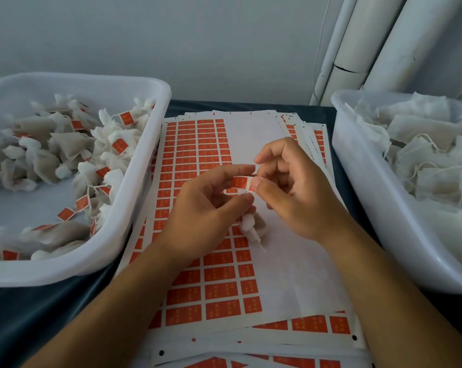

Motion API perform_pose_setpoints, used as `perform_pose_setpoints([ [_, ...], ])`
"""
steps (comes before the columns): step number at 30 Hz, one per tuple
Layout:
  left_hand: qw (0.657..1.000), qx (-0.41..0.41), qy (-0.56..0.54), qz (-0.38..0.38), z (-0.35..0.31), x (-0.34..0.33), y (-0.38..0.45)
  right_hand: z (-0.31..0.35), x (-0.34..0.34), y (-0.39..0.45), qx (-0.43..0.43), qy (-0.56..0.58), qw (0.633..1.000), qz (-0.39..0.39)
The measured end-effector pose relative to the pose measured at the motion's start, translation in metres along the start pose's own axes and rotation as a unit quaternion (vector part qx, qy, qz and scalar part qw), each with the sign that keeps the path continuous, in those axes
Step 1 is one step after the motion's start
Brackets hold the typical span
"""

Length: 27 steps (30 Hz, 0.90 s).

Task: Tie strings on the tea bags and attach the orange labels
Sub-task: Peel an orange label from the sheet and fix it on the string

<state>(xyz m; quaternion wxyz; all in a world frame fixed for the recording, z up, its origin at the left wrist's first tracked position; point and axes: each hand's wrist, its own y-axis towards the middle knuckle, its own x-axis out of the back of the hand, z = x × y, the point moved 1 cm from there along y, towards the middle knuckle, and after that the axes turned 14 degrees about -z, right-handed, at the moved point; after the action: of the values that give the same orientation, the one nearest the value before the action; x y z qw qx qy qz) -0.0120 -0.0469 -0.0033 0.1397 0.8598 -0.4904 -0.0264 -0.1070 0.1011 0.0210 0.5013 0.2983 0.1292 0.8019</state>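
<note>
Both hands, left and right, pinch one label between two tubs; one bag dangles.

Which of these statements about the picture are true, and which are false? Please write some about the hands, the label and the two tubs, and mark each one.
1. Both the left hand and the right hand pinch one orange label. True.
2. The left tub holds only bags without labels. False: many bags in it carry orange labels.
3. A tea bag hangs below the hands. True.
4. The right tub is filled with orange labels. False: it holds white tea bags with strings and no labels in sight.
5. The sticker sheets lie between the two tubs. True.
</note>
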Motion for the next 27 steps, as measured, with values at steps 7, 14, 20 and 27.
perform_pose_setpoints([
  [7, 1.0, 0.009, -0.011, -0.006, -0.0018, -0.0024, -0.0003, 0.0016, 0.001, 0.0, 0.014, -0.029, 0.999, -0.013],
  [14, 0.999, -0.019, 0.002, -0.045, -0.0013, -0.0049, -0.0012, 0.0034, -0.0019, -0.0009, 0.008, -0.084, 0.996, -0.033],
  [20, 0.997, -0.04, 0.012, -0.071, -0.0029, -0.0039, -0.002, 0.0004, -0.0006, -0.0011, -0.033, -0.123, 0.991, -0.044],
  [27, 0.997, -0.046, 0.016, -0.061, -0.0035, -0.0055, -0.0023, -0.0009, -0.0027, 0.0011, -0.116, -0.001, 0.993, -0.014],
])
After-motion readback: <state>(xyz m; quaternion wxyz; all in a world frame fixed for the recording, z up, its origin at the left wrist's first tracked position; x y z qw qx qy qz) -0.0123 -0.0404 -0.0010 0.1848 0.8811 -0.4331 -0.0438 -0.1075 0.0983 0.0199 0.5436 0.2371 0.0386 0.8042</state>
